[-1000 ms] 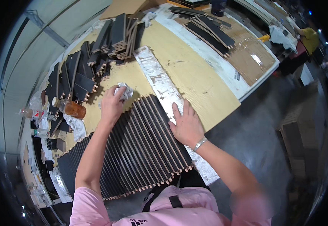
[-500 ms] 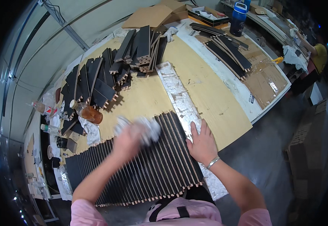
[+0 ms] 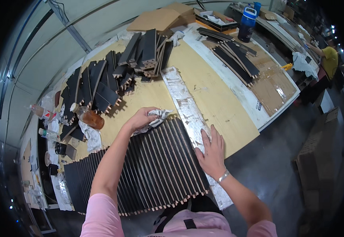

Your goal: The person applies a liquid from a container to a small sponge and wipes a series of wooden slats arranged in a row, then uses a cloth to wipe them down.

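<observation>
Pale yellow across much of its top, the table carries dark slats laid side by side. At their far ends, the left hand grips a crumpled whitish cloth; the right hand rests open on a silvery strip alongside.

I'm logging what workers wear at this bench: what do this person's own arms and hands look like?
Both the left hand and right hand are ungloved, forearms bare. A pink left sleeve and matching right sleeve end above the forearms. The right wrist wears a silver-coloured bracelet; none shows on the left.
</observation>
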`<move>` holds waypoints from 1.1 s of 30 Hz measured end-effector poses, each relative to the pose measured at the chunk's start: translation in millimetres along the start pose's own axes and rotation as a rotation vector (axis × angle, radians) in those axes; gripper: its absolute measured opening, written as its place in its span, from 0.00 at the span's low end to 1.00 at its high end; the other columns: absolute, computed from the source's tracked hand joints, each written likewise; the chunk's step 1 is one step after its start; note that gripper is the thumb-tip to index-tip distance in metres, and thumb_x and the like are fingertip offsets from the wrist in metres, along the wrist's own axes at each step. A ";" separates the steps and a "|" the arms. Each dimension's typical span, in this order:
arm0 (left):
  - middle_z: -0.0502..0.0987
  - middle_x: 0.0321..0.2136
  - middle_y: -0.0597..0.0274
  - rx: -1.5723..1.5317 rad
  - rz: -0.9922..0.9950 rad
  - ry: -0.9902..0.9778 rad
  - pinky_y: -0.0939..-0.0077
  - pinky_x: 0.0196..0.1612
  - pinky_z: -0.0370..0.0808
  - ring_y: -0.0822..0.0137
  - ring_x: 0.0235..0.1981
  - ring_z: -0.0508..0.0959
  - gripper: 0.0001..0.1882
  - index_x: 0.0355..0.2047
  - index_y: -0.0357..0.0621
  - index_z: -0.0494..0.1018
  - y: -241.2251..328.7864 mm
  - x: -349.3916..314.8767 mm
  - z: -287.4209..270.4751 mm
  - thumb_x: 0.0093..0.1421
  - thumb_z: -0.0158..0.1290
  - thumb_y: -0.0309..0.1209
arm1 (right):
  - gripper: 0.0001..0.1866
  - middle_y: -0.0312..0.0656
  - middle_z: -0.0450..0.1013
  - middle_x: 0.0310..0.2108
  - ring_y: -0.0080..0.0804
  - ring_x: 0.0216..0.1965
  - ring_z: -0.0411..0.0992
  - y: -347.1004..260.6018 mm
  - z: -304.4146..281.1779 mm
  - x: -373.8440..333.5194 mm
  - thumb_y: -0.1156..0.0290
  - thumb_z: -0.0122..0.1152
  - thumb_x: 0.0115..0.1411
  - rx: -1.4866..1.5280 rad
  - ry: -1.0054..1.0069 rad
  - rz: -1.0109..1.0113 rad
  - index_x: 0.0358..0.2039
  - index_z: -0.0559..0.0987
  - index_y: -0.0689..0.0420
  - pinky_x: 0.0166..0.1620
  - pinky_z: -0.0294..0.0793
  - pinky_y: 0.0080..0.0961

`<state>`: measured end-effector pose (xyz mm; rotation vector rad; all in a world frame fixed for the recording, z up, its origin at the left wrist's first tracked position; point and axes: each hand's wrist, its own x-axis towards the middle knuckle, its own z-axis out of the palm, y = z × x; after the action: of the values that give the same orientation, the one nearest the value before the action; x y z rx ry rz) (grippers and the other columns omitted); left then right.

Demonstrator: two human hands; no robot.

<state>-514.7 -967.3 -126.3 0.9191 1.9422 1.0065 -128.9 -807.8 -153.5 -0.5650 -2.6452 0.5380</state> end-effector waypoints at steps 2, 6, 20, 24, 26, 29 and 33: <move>0.91 0.55 0.64 -0.031 -0.108 -0.020 0.74 0.61 0.82 0.72 0.51 0.86 0.23 0.71 0.38 0.84 5.0 3.4 11.3 0.78 0.61 0.21 | 0.46 0.76 0.56 0.85 0.79 0.81 0.60 -12.4 -26.4 -38.7 0.56 0.75 0.73 0.092 -0.029 0.058 0.84 0.68 0.63 0.83 0.61 0.68; 0.90 0.54 0.67 -0.046 -0.093 -0.023 0.76 0.58 0.82 0.75 0.50 0.85 0.21 0.69 0.38 0.86 -6.5 -8.4 -4.0 0.78 0.61 0.21 | 0.51 0.76 0.55 0.86 0.80 0.84 0.56 -47.9 -48.9 -115.1 0.50 0.78 0.71 0.227 -0.138 0.031 0.85 0.68 0.64 0.85 0.54 0.72; 0.87 0.62 0.55 0.844 0.314 0.340 0.50 0.58 0.89 0.45 0.61 0.89 0.31 0.66 0.56 0.83 -20.6 -191.7 12.8 0.63 0.71 0.21 | 0.63 0.66 0.52 0.91 0.70 0.91 0.49 -115.4 -18.8 -148.9 0.29 0.76 0.67 0.011 -0.383 -0.094 0.88 0.66 0.59 0.85 0.52 0.75; 0.87 0.59 0.54 0.798 0.267 0.681 0.43 0.52 0.88 0.44 0.54 0.89 0.35 0.71 0.54 0.80 24.3 -189.1 21.7 0.63 0.70 0.23 | 0.64 0.68 0.54 0.90 0.72 0.90 0.50 -102.0 -13.0 -155.5 0.31 0.78 0.64 -0.017 -0.342 -0.046 0.88 0.67 0.59 0.83 0.52 0.76; 0.87 0.60 0.58 0.969 0.457 0.349 0.45 0.53 0.89 0.46 0.56 0.89 0.34 0.71 0.59 0.79 39.5 -243.9 79.5 0.64 0.69 0.25 | 0.63 0.68 0.56 0.90 0.72 0.90 0.50 -98.6 -13.8 -157.3 0.32 0.78 0.64 -0.020 -0.321 -0.037 0.87 0.68 0.60 0.83 0.52 0.76; 0.87 0.61 0.64 1.006 0.528 0.104 0.48 0.57 0.91 0.50 0.61 0.88 0.33 0.69 0.66 0.81 -16.0 -280.3 87.9 0.65 0.71 0.29 | 0.63 0.69 0.56 0.89 0.72 0.90 0.51 -109.8 -12.4 -153.6 0.32 0.79 0.64 -0.010 -0.330 -0.067 0.87 0.68 0.61 0.83 0.51 0.76; 0.87 0.61 0.48 0.953 0.145 0.593 0.49 0.51 0.92 0.43 0.50 0.92 0.32 0.66 0.55 0.82 -25.7 -259.7 -18.5 0.62 0.71 0.22 | 0.65 0.71 0.54 0.89 0.76 0.90 0.49 -121.0 -9.1 -155.7 0.36 0.83 0.60 0.063 -0.340 -0.107 0.87 0.66 0.62 0.83 0.49 0.79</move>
<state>-417.2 -1202.6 -66.5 1.3778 2.9884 0.3855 -30.1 -977.8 -136.8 -0.3346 -2.9423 0.7389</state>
